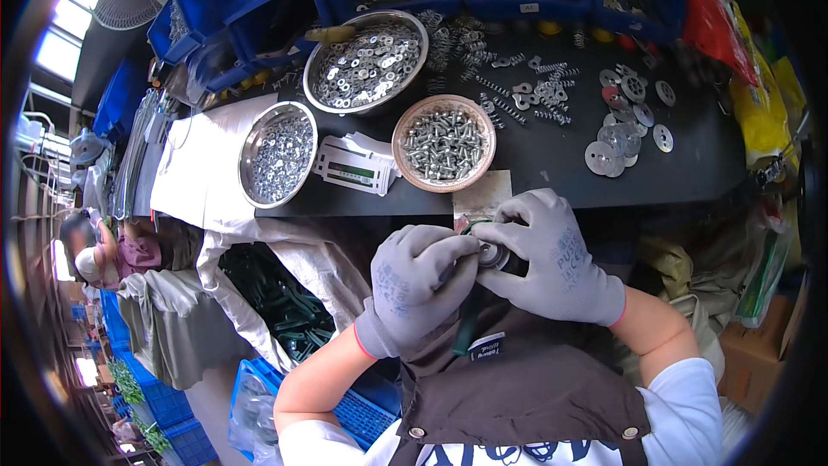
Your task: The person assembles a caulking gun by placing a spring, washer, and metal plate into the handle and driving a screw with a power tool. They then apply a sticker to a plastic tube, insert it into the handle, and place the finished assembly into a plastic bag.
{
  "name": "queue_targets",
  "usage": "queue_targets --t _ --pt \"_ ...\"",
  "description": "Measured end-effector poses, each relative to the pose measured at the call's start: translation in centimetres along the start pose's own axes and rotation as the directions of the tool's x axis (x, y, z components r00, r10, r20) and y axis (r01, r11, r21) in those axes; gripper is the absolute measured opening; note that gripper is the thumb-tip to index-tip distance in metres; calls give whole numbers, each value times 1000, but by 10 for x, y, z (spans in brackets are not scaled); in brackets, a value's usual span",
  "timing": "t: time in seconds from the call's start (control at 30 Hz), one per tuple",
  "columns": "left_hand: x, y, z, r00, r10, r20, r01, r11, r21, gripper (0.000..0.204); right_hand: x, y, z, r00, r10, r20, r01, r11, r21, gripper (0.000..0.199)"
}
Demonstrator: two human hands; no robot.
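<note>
Both of my hands wear grey gloves and meet at the table's front edge, in front of my apron. My left hand (414, 280) is closed around a piece with a dark green handle (467, 328), which hangs down below the fingers. My right hand (552, 263) is curled with thumb and forefinger at a round metal part (492, 255) on the same piece. A curved green strip shows above it. Most of the piece is hidden by the gloves. Just beyond my hands stands a patterned bowl (446, 179) of small bolts.
Steel bowls of metal plates (418, 24) and small nuts (252, 197) stand left. Springs (552, 91) and metal discs (601, 158) lie right. Blue bins (526, 7) line the back. Green handles (297, 319) fill a cloth-lined container at lower left. Another person (112, 259) sits far left.
</note>
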State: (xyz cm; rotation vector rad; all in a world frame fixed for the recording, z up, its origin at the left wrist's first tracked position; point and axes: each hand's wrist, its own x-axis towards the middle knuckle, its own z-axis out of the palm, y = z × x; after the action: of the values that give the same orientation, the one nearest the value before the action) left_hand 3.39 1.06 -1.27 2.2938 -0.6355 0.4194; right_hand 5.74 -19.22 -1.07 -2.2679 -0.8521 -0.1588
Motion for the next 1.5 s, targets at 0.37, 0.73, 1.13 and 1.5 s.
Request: queue_targets --t 0.37,0.73,1.13,1.5 --pt "-1 -5 -1 948 255 192 -300 919 256 37 4 17 -6 978 -99 182 108 993 -41 47" --pt "-18 -2 -5 991 131 -24 -130 990 46 39 -10 32 -27 998 3 69 -37 872 488 18" --pt "-95 -64 115 346 -906 243 467 -58 -882 40 -19 30 -5 996 -18 -87 36 979 203 24" --pt "-51 -107 136 334 -897 288 451 -116 -885 39 -4 21 1 975 124 186 -180 929 324 54"
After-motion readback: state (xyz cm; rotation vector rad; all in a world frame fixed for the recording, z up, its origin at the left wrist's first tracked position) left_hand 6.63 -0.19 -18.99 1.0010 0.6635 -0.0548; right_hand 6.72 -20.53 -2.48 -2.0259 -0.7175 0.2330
